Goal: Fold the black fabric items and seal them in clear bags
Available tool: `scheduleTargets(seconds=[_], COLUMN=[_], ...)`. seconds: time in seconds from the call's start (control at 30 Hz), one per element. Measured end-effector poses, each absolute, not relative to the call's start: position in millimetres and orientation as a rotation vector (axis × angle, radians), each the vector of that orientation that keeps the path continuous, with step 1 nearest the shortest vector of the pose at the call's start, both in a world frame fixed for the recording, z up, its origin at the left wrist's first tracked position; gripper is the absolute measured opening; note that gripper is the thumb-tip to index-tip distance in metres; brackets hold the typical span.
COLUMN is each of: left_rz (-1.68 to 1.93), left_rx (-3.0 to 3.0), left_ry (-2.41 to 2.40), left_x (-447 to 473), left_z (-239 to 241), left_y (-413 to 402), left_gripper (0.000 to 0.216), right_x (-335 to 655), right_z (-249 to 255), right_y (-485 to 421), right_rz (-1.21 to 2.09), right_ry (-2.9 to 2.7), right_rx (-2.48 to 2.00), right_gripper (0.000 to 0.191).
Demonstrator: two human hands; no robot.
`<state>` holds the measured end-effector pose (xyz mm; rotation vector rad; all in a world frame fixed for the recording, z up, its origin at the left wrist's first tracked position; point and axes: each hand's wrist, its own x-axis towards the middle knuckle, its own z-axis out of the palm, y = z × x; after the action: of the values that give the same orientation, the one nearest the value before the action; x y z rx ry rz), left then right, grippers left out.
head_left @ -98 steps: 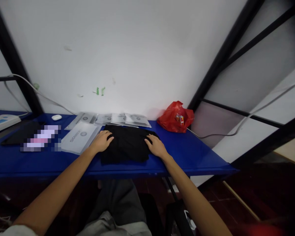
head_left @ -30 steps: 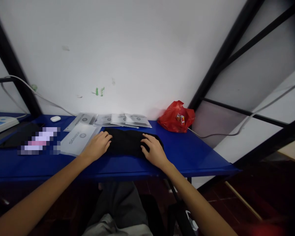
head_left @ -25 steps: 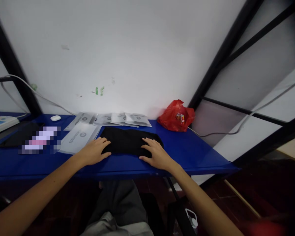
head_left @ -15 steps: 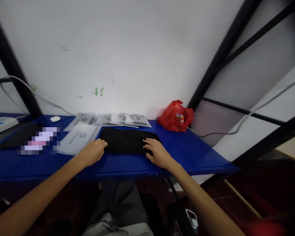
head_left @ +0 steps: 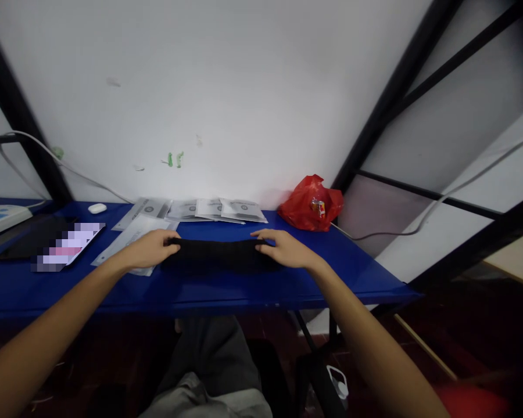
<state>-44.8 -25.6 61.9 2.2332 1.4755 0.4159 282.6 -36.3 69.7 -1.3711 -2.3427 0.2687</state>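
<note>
Stretching over the worktop [head_left: 344,278], a folded black cloth [head_left: 218,251] is gripped at its left end by fingers of the left hand [head_left: 151,248], at its right by fingers of the right hand [head_left: 283,247]. A phone [head_left: 79,241] is seen at left; a printed packet [head_left: 131,235] is partly hidden by the left hand; a red bag [head_left: 307,206] is seen rightward.

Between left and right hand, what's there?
The black cloth, spanning from the left hand to the right hand, each holding one end. Shows in the head view.
</note>
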Motion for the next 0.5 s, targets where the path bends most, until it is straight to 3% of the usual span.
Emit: scheduleTargets(seconds=[0.2,0.5], left_rz=[0.57,0.076], left_rx=[2.559,2.635], left_ry=[1.854,1.723], left_x=[-24.0,-17.1], left_z=[32.9,1.4], left_y=[-9.3,-7.6], left_gripper=[0.038,0.053], right_x=[242.7,251.7], right_z=[41.1,-12.5], right_y=[-19.6,-25.8], right_rz=[-0.299,0.079], right_ry=[-2.109,-2.372], right_rx=[-1.514,-1.569], right_gripper=[0.032,0.058])
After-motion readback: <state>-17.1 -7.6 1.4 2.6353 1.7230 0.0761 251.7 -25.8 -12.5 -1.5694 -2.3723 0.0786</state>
